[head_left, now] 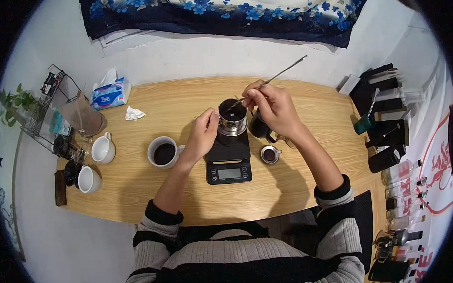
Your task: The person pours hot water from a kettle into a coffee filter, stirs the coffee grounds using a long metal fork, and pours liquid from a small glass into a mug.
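Note:
A small metal drip coffee filter (233,125) with dark contents stands over the rear of a black digital scale (228,156). My left hand (203,131) grips the filter's left side with thumb and fingers. In my right hand (268,104) is a long thin metal spoon (288,67), its lower end inside the filter's mouth. A black pitcher (259,128) stands under my right hand, partly hidden by it. Right of the scale sits a small metal cup (270,154) holding something dark. Beside my left wrist, a white mug (163,152) contains dark liquid.
At left are two white cups (103,148), a brown bag (84,115), a wire rack (42,125), a tissue pack (110,94) and a crumpled tissue (134,113). Several bottles (399,173), black holders and a green cup (364,124) line the right side.

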A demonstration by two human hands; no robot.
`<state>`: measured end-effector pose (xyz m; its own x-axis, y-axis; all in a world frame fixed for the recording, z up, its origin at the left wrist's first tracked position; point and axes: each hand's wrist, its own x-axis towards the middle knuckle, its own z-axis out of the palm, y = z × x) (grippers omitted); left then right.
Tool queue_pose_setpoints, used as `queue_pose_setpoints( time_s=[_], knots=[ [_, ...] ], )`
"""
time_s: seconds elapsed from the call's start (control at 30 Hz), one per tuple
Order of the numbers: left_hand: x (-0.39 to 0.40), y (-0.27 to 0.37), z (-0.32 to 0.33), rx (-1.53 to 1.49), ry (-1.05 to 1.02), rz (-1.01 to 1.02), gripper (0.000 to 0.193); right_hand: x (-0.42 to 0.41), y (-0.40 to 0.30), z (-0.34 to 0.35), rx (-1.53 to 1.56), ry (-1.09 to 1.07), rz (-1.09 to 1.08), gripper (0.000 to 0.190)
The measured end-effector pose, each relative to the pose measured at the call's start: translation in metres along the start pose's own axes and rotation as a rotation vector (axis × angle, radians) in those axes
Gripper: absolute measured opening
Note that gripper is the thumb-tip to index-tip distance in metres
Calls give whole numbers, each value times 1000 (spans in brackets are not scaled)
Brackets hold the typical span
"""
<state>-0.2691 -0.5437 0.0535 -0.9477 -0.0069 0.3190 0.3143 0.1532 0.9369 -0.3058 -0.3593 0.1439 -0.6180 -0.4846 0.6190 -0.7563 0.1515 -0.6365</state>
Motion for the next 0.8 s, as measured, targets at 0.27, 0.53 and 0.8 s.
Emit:
queue_pose_setpoints(
  time_s=[0.27,0.53,0.8],
  knots=[
    [1,-7,-2,6,9,22,29,-8,-4,-6,-53,-28,24,15],
    [0,-4,-2,-42,-10,12,30,-14,-6,-1,-244,21,-198,15],
    [0,-5,0,-46,5,44,31,-18,-6,7,-190,69,-167,14]
  ],
)
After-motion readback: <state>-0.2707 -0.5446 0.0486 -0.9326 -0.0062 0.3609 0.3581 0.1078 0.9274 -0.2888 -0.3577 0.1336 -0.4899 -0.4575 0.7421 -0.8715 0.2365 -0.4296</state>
